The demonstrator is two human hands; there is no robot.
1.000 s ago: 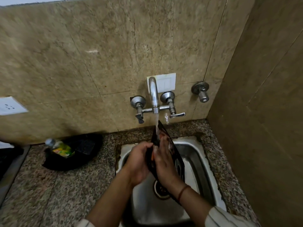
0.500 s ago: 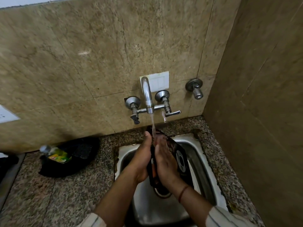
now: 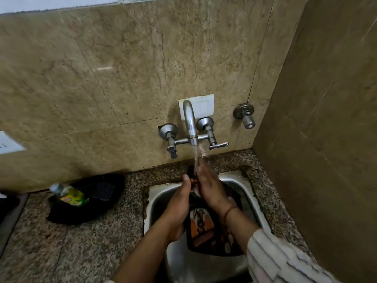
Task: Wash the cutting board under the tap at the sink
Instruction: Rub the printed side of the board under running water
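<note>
Head view: my left hand (image 3: 179,203) grips the dark printed cutting board (image 3: 204,227) edge; right hand (image 3: 210,186) presses flat against it under the chrome tap (image 3: 190,123) stream.

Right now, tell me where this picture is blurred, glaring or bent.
Head view: wide-angle lens bows the beige marble wall tiles; a small glare streak sits on them at left; dim light leaves the black bag on the speckled granite counter murky; the wet right hand under the steel tap looks slightly smeared.

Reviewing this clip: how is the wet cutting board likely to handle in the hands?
The cutting board looks thin and stays flat, so probably stiff and light. Water from the tap runs over it, so likely slippery; both the left hand and right hand steady it.
</note>
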